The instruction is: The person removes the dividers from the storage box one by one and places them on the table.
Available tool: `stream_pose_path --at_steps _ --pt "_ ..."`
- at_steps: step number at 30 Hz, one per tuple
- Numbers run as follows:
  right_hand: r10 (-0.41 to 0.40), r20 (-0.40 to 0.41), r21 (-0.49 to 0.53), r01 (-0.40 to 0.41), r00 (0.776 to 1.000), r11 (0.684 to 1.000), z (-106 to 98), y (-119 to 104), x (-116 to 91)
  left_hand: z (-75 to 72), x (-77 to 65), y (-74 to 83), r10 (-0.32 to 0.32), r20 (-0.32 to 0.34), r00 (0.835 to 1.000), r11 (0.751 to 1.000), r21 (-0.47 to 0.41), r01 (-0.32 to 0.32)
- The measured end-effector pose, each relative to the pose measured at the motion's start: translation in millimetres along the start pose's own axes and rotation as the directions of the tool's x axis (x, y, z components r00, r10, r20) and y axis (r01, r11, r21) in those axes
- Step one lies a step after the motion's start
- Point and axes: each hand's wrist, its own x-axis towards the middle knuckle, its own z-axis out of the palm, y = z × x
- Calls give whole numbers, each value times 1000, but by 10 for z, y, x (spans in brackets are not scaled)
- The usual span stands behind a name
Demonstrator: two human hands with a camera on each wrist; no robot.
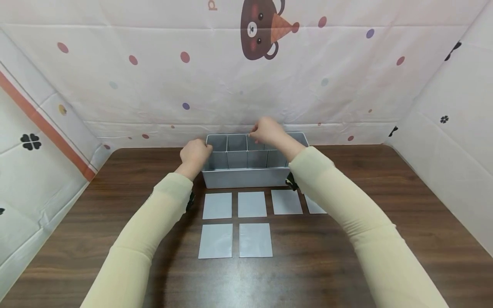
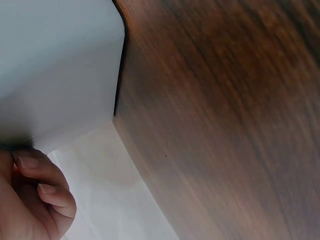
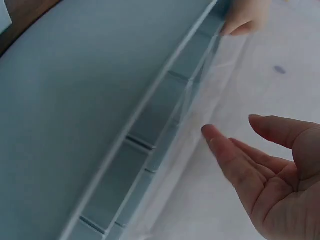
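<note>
A grey divided organizer box (image 1: 250,179) stands at the back of the table, its inside split into several compartments by thin dividers (image 1: 237,159). My left hand (image 1: 195,154) grips the rim at the box's left end; in the left wrist view its curled fingers (image 2: 56,196) meet the edge, and part of the hand is out of frame. Over the back row of compartments hovers my right hand (image 1: 267,130). The right wrist view shows that hand (image 3: 272,175) with thumb and fingers apart and nothing between them.
Several flat light-grey square panels (image 1: 252,204) lie in two rows on the brown wooden table (image 1: 316,265) before the box. The right forearm partly covers one panel (image 1: 313,206). A patterned white sheet (image 1: 215,85) hangs close behind the box.
</note>
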Motion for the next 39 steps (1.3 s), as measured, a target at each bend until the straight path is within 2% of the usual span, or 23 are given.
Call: stream_pose_path --at_steps 4,7,14,22,26,31,34,39 --pt "34 -25 -36 -35 999 999 95 17 187 7 1 -8 -7 3 1000 1000 6 7" --pt "85 -9 12 -85 996 996 148 5 273 12 1 -10 -8 4 1000 1000 2 8" --pt "221 75 89 -227 972 970 214 -92 392 9 7 -4 2 5 1000 1000 -8 -2" --pt "274 187 72 -292 943 954 225 -126 519 -3 12 1 0 11 1000 1000 -10 0" --pt "280 247 34 -297 928 954 247 -128 595 10 21 -1 -1 6 1000 1000 -9 1" --pt "254 294 -79 -242 921 967 241 -170 650 23 34 5 -2 2 1000 1000 -5 2" --pt "253 296 -146 -218 921 965 237 -201 666 26 40 6 0 -1 1000 1000 -3 0" --pt "260 281 -181 -215 924 960 242 -248 667 18 39 -1 -4 -5 1000 1000 1 4"
